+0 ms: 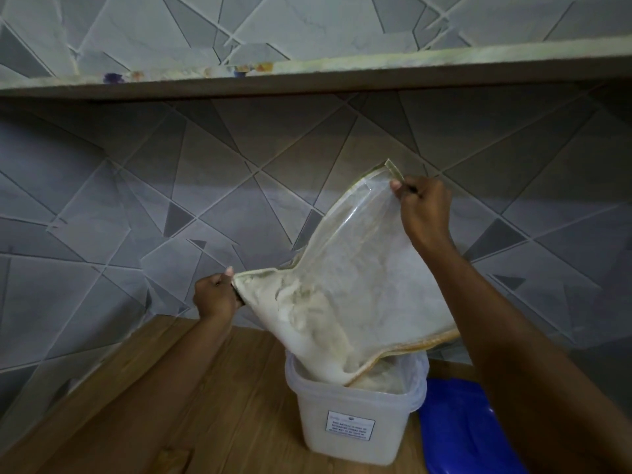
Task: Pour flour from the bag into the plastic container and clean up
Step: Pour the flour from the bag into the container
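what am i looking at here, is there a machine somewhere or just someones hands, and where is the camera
There is no machine. The one picture comes from a camera worn on a person's head, looking forward and down, so the two arms reaching in are that person's own. The left hand pinches one corner of a clear bag, and the right hand pinches a higher corner, so the bag hangs tilted. Flour sits at the bag's low end, which dips into a white plastic container standing on a wooden surface. Something blue lies to the right of the container; I cannot tell what it is. Behind is a tiled wall with a shelf above.
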A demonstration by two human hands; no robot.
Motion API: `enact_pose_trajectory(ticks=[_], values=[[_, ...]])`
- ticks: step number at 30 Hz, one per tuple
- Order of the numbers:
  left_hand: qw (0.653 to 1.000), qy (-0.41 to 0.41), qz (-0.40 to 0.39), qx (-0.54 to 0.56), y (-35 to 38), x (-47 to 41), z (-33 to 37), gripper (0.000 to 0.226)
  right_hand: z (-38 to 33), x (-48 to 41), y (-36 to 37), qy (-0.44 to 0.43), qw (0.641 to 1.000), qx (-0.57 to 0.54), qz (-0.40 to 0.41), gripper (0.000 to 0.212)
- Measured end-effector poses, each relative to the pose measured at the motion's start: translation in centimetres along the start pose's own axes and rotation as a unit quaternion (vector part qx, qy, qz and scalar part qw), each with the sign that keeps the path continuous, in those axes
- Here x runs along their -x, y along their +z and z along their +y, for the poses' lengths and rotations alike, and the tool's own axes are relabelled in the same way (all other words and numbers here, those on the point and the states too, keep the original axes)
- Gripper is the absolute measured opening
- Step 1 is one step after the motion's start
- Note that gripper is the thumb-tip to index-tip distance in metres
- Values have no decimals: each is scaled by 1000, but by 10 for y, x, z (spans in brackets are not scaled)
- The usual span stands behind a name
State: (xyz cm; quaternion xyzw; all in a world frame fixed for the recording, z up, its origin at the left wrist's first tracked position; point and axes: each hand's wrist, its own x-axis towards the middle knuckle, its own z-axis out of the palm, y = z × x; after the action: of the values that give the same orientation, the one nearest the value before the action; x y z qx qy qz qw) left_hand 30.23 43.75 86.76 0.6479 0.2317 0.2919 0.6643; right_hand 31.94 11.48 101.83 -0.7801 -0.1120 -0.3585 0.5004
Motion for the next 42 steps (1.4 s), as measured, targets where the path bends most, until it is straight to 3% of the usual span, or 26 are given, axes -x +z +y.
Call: enact_pose_trajectory(ticks=[11,19,22,27,29,35,42], values=[[1000,1,-18,-12,11,-1,15,30,18,-10,-14,32,998,22,46,36],[998,22,-21,-51,18,-1,22,30,21,-7,-23,15,999,25,13,33],[998,30,-24,-48,21,0,28,29,24,-8,-28,25,998,22,49,27],[994,78,-17,-79,24,7,45,28,27,-6,-37,32,996,7,82,25],[992,92,-10,-87,24,5,49,26,26,-5,-40,19,998,23,60,30],[993,89,-20,-77,24,-24,29,30,29,-3,-48,33,996,31,78,23],[987,132,1,-96,30,8,66,31,27,-1,-58,53,994,16,95,24]])
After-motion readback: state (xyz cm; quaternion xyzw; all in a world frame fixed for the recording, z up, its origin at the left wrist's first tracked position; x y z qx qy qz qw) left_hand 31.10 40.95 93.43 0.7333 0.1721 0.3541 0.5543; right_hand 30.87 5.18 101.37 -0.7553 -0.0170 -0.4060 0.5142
